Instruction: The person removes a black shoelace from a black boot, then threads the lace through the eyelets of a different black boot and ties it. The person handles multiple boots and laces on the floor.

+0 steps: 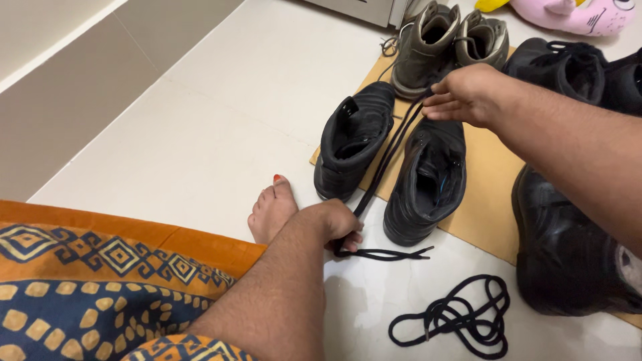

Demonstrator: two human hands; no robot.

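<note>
Beside the black boot pair (391,160) on the cardboard mat (485,194), a black lace (381,167) ran taut betw. both hands. L hand (334,224), nearer than the boots, fingers closed round lace ends; R hand (465,93), beyond them, fingertips pinched its far loop. Spare coiled lace (455,321) lay on floor near the boots.

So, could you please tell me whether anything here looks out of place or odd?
Both black boots on the cardboard mat have no laces in their eyelets. One black lace is stretched between the left hand and right hand; a second lace lies in a loose tangle on the floor tiles.
</note>
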